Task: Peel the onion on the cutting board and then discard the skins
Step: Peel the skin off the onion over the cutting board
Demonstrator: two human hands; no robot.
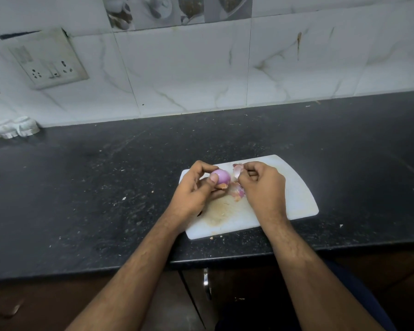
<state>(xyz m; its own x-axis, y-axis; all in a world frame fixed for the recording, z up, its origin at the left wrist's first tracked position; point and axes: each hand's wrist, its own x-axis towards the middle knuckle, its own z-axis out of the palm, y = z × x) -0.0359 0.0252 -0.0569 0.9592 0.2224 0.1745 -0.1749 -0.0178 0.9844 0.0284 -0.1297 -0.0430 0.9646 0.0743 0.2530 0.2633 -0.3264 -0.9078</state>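
Purple onion (221,176), mostly bare and glossy, held in the left hand (198,189): thumb over its near-left face, fingers curled round the far side and beneath. Held just above the board (294,187), near its far-left corner.

Skin strip (237,172), pale pink and papery, pinched in the right hand (263,185) between thumb and curled fingers. Strip runs from the onion's right side toward the pinch; whether its root end is attached at the onion's base cannot be told.

Key relation: onion lies directly left of the right hand's pinch, the 2 hands close together, knuckles facing. Long axis of the strip runs roughly near-far, along the onion's right flank. Judged next move: pull the strip rightward and down, away from the onion, while the left hand turns the onion to feed it.

Brown dry scrap (222,186) clings at the onion's near side, below the left thumb. Loose skins (239,192), pink and tan, lie on the board just beneath the right hand's fingers; 1 more shred (237,165) toward the far edge.

Pose: both forearms reach in from the near edge of the counter (105,187), converging, wrists level, palms turned inward.

Stage, as judged: peeling nearly complete; discarding not begun.

Risk: thin skin may tear short.
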